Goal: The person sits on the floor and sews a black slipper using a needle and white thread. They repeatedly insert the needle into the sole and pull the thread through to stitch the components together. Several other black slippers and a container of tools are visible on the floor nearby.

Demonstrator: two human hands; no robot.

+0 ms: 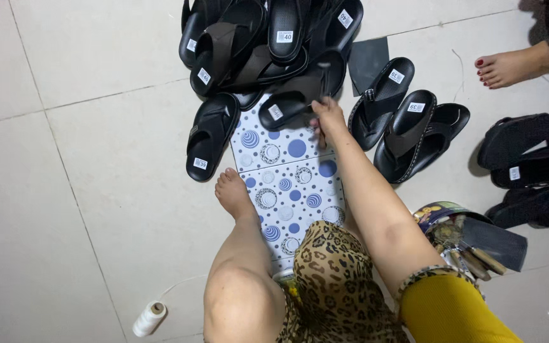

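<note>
Sandal (290, 108), black rubber with a brown strap and a white size sticker, lies at the near edge of the pile of black sandals (255, 44), partly on the white tile with blue dots (287, 184). I see the right hand (327, 119) closed around its strap end, fingers curled. I cannot find the left hand in view. A white thread spool (149, 318) lies on the floor near the knee. A tin of tools (455, 232) sits beside the right arm.
</note>
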